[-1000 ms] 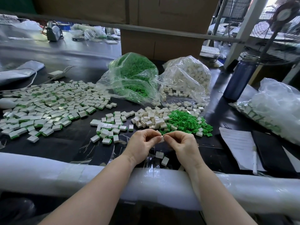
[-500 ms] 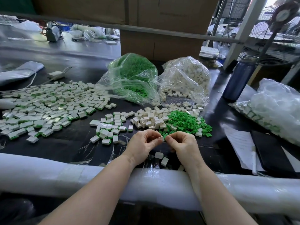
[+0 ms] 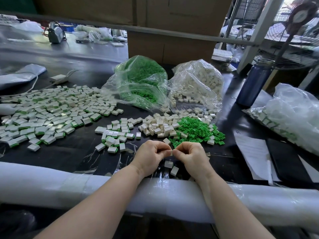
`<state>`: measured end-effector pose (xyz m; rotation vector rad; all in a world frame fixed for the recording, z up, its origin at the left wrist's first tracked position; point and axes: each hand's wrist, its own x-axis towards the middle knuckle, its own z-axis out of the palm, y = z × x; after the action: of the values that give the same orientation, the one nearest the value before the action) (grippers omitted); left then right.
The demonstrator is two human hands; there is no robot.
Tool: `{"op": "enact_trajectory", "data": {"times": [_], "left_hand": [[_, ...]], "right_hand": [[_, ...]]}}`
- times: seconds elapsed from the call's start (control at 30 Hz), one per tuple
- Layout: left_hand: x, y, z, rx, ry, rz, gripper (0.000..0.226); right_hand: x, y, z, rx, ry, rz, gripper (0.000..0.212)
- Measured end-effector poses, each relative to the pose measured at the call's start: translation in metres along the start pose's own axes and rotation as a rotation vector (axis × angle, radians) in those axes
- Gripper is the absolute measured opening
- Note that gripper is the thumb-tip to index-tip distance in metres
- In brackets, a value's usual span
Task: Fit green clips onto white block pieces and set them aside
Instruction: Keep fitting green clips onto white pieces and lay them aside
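Observation:
My left hand (image 3: 151, 155) and my right hand (image 3: 191, 155) meet fingertip to fingertip near the table's front edge, pinching one small white block piece (image 3: 171, 153) between them; whether a green clip is on it is hidden by the fingers. Two loose white blocks (image 3: 170, 167) lie just below the hands. A heap of green clips (image 3: 196, 130) lies beyond my right hand, with a heap of bare white blocks (image 3: 158, 125) to its left. Blocks with clips fitted form a small cluster (image 3: 115, 135) and a wide spread (image 3: 43, 114) at the left.
A clear bag of green clips (image 3: 141, 81) and a bag of white blocks (image 3: 200, 81) stand at the back. A blue bottle (image 3: 253, 83), a bag of pieces (image 3: 293, 114) and papers (image 3: 252, 150) are on the right. White foam padding (image 3: 69, 188) covers the front edge.
Both hands stay together in the same spot; the fingertips have closed tighter on the small piece between them, and the green seen between them half a second ago no longer shows.

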<state>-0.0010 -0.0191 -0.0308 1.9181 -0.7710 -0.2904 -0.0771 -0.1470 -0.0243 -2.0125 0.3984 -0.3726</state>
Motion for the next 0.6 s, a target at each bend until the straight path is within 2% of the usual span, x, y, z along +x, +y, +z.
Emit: {"op": "enact_trajectory", "data": {"times": [0.1, 0.27, 0.37, 0.47, 0.6], "left_hand": [[-0.0004, -0.0002, 0.0005, 0.045, 0.000, 0.023, 0.006], [0.0006, 0.0027, 0.0015, -0.089, 0.048, -0.007, 0.006], [0.0004, 0.0027, 0.0026, -0.113, 0.019, -0.024, 0.011], [-0.0008, 0.0029, 0.0028, -0.095, -0.001, -0.013, 0.014], [-0.0014, 0.0045, 0.0021, -0.089, 0.018, -0.016, 0.007]], "right_hand": [[0.0008, 0.0003, 0.0006, -0.003, -0.006, -0.010, 0.026], [0.0018, 0.0004, 0.0011, 0.168, 0.057, -0.004, 0.018], [0.0016, 0.0001, 0.0001, 0.238, 0.098, 0.004, 0.012], [0.0004, -0.0003, -0.0016, 0.268, 0.090, 0.000, 0.011], [-0.0020, -0.0010, -0.0024, 0.317, 0.044, -0.028, 0.013]]}}
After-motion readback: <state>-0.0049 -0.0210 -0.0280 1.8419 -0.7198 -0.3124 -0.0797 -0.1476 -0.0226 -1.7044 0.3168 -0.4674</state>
